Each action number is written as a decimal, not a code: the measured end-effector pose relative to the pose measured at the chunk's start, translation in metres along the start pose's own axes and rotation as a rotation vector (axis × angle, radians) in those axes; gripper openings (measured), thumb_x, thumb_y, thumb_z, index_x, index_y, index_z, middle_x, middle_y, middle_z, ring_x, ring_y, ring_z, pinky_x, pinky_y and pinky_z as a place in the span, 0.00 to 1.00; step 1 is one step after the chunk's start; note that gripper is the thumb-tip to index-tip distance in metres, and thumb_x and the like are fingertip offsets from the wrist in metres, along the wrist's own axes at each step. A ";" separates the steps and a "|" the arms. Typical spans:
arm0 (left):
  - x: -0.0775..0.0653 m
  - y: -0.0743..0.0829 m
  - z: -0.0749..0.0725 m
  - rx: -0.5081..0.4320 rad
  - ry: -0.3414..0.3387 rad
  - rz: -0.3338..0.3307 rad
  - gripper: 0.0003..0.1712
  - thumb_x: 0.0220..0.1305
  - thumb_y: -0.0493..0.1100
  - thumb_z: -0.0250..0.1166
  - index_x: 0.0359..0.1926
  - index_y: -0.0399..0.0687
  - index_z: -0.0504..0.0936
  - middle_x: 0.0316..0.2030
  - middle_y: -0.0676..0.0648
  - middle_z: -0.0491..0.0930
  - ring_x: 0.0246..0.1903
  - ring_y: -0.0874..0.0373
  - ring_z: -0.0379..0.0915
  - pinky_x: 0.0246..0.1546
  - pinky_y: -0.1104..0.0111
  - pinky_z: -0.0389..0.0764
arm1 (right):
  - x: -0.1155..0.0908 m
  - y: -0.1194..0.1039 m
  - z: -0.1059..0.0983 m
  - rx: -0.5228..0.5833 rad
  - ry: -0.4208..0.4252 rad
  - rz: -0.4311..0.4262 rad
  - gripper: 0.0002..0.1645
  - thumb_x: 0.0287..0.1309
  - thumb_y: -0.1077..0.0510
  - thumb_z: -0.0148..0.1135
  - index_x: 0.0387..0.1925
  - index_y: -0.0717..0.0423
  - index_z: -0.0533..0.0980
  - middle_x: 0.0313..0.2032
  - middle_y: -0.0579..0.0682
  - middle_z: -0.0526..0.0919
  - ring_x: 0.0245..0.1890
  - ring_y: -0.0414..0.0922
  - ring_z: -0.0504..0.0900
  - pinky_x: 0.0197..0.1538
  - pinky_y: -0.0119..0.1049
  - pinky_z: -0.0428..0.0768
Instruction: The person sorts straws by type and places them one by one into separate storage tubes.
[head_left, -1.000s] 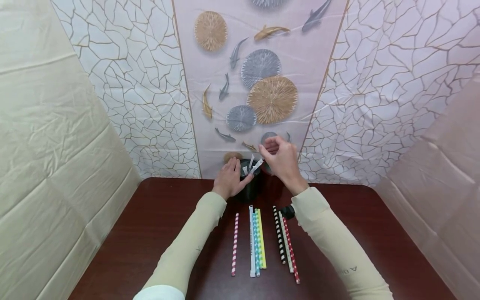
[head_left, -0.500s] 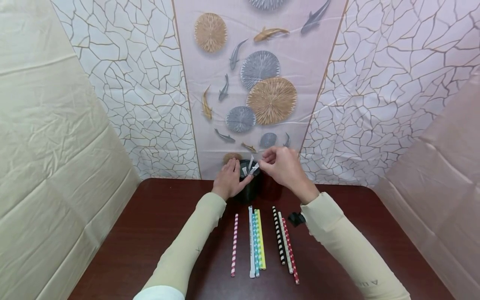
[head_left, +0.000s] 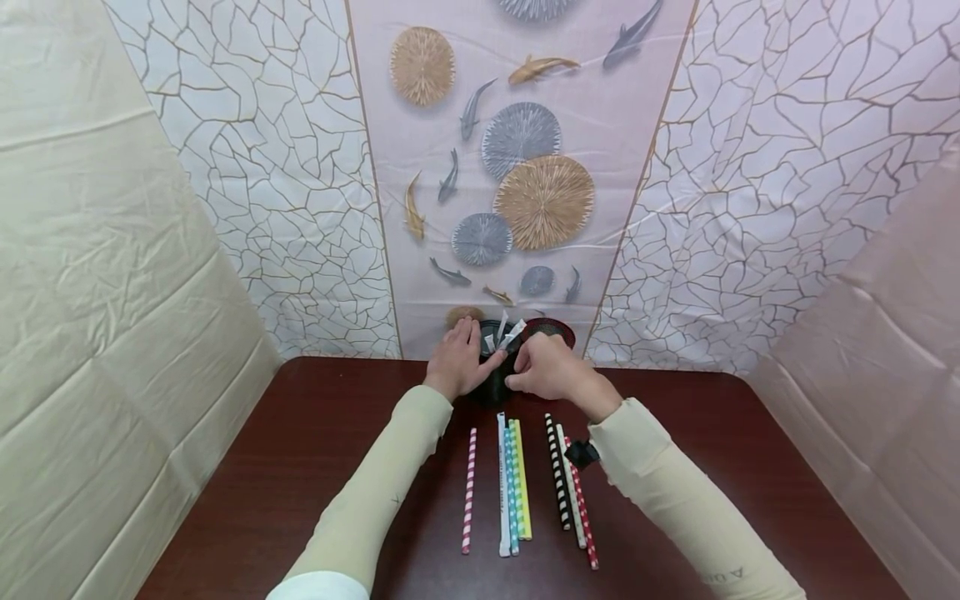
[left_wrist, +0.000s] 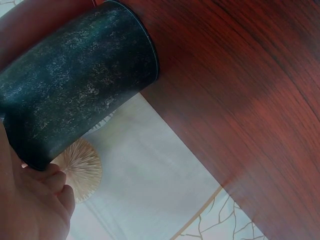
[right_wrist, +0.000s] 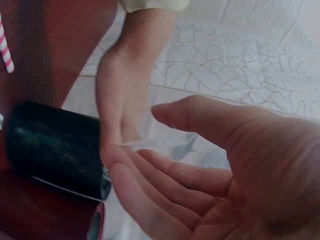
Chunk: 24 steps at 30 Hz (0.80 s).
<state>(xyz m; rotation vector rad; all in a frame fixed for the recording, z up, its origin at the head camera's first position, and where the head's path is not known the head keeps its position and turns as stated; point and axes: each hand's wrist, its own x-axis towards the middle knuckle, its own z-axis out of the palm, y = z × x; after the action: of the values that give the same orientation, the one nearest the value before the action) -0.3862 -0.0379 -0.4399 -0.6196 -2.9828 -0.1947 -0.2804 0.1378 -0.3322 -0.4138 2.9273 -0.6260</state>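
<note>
My left hand (head_left: 459,360) holds the rim of a dark green cup (head_left: 495,385) at the back of the table. In the left wrist view, curled fingers (left_wrist: 55,185) meet the edge of that dark cup (left_wrist: 85,75). White paper-wrapped ends (head_left: 513,335) stick up out of its mouth. My right hand (head_left: 547,367) hovers in front of a dark red cup (head_left: 553,325), which stands against the green one. Seen from the right wrist, this hand (right_wrist: 255,165) has loosely bent fingers, the thumb apart, and nothing held.
On the table (head_left: 337,467) lie a pink-striped straw (head_left: 469,492), a white-wrapped straw (head_left: 504,492), a teal straw (head_left: 513,492) and a yellow one (head_left: 522,479). Right of them lie black-striped (head_left: 557,471), pale (head_left: 572,492) and red dotted (head_left: 582,504) straws. A patterned cloth (head_left: 525,192) hangs behind.
My right hand has come down from above the red cup, past the white wrapped ends, to a lower spot in front of the cups. The left hand has stayed put.
</note>
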 end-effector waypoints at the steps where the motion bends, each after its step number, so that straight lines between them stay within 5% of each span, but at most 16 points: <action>1: -0.001 0.000 0.000 -0.003 0.007 0.003 0.54 0.79 0.75 0.36 0.84 0.37 0.48 0.85 0.37 0.48 0.85 0.46 0.42 0.85 0.57 0.52 | 0.001 0.001 0.003 0.001 -0.021 0.003 0.12 0.68 0.52 0.71 0.31 0.54 0.88 0.27 0.47 0.90 0.26 0.42 0.83 0.35 0.36 0.81; 12: -0.004 0.001 -0.001 -0.013 0.015 0.006 0.54 0.79 0.75 0.36 0.84 0.37 0.47 0.85 0.38 0.47 0.86 0.47 0.41 0.85 0.58 0.51 | 0.011 0.010 0.045 0.029 -0.124 0.026 0.23 0.66 0.53 0.73 0.14 0.52 0.84 0.13 0.43 0.77 0.20 0.42 0.75 0.24 0.32 0.71; 19: -0.004 0.001 -0.002 -0.022 0.016 0.005 0.54 0.79 0.75 0.37 0.84 0.37 0.48 0.85 0.38 0.47 0.86 0.47 0.41 0.85 0.58 0.50 | 0.013 0.015 0.073 0.083 -0.165 0.053 0.26 0.66 0.55 0.73 0.11 0.55 0.82 0.09 0.43 0.69 0.13 0.41 0.66 0.20 0.31 0.66; 24: -0.005 0.001 -0.001 -0.020 0.024 0.009 0.54 0.79 0.75 0.38 0.84 0.36 0.48 0.85 0.38 0.47 0.85 0.47 0.42 0.85 0.58 0.51 | 0.014 0.021 0.094 0.103 -0.162 0.066 0.27 0.64 0.56 0.74 0.10 0.56 0.78 0.09 0.44 0.70 0.11 0.42 0.69 0.19 0.30 0.67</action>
<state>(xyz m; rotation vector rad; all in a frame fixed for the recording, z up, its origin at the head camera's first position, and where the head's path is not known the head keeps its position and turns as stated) -0.3815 -0.0390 -0.4393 -0.6281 -2.9584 -0.2302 -0.2826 0.1159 -0.4265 -0.3386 2.7299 -0.6959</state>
